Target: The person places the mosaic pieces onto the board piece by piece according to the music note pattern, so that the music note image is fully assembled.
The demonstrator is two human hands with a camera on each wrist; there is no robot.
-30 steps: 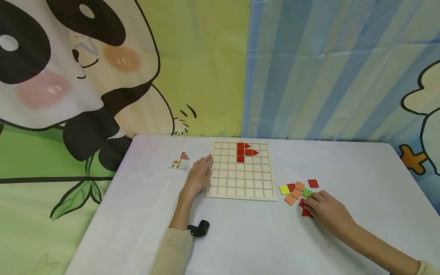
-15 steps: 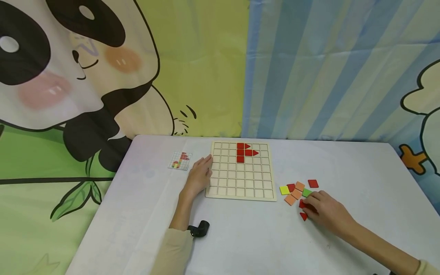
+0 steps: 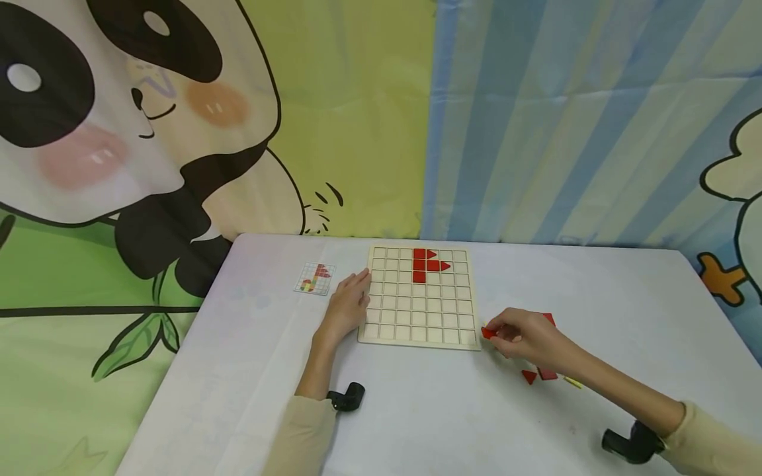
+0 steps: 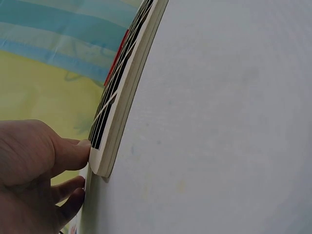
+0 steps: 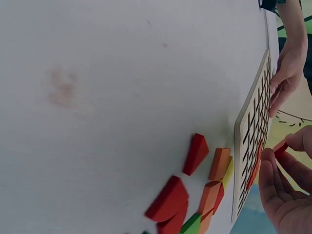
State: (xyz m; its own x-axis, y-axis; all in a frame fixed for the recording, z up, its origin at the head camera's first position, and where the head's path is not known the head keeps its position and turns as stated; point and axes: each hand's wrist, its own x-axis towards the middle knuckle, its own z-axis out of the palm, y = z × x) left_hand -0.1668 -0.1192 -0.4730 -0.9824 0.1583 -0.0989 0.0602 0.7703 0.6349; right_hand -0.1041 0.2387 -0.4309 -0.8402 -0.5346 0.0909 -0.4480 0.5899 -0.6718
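A wooden grid board [image 3: 393,316] lies on the table, with several red tiles [image 3: 419,264] set in its upper cells. My left hand [image 3: 345,305] touches the board's left edge; in the left wrist view the thumb [image 4: 73,152] rests against its rim near a corner. Just off the board's lower right side, my right hand [image 3: 530,336] pinches a small red tile [image 3: 489,332] between thumb and fingertips. The right wrist view shows that red tile [image 5: 280,147] too; its full outline is partly covered by the fingers.
Loose tiles lie under and around the right hand: a red triangle [image 3: 529,377], a yellow piece [image 3: 573,382], an orange tile [image 5: 219,163] and a green one [image 5: 191,224]. A pattern card [image 3: 314,278] lies left of the board. A printed curtain hangs behind the table.
My right hand has picked a red tile out of the loose pile and moved left and up toward the board. The left hand keeps its place at the board's edge.
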